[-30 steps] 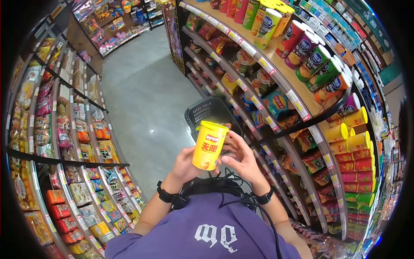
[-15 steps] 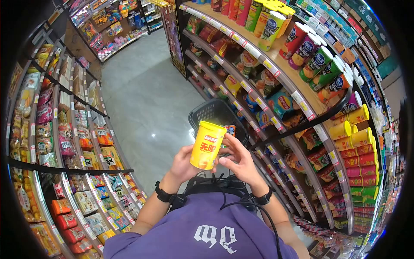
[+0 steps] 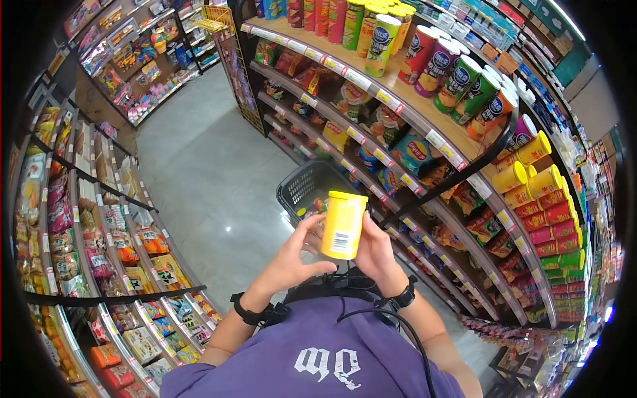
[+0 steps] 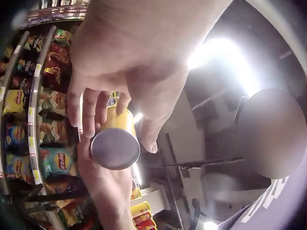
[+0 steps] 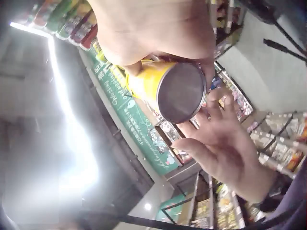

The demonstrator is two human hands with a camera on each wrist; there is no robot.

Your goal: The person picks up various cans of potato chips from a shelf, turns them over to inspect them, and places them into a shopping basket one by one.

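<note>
A yellow canister [image 3: 344, 225] with a yellow lid stands roughly upright in front of the purple shirt, its barcode side facing the head camera. The right hand [image 3: 379, 257] grips it from the right. On its left side the left hand [image 3: 292, 260] is spread, thumb apart and fingers relaxed beside the can; whether the fingertips touch it cannot be told. From the left wrist, the can's round grey base [image 4: 115, 148] shows beneath the left hand's fingers. The right wrist view has the right hand [image 5: 158, 28] around the can [image 5: 148, 81], with the left hand [image 5: 225, 148] open beyond.
A dark basket [image 3: 302, 189] with some items in it is behind the can. Shelves of snack bags and a top shelf [image 3: 411, 93] of canisters curve along the right. Packaged goods fill the left shelves [image 3: 99, 225], with grey floor [image 3: 199, 146] between.
The can has been turned from its printed front to its barcode side and shifted slightly right. The left hand has loosened from it, while the right hand now grips it. The head view has shifted.
</note>
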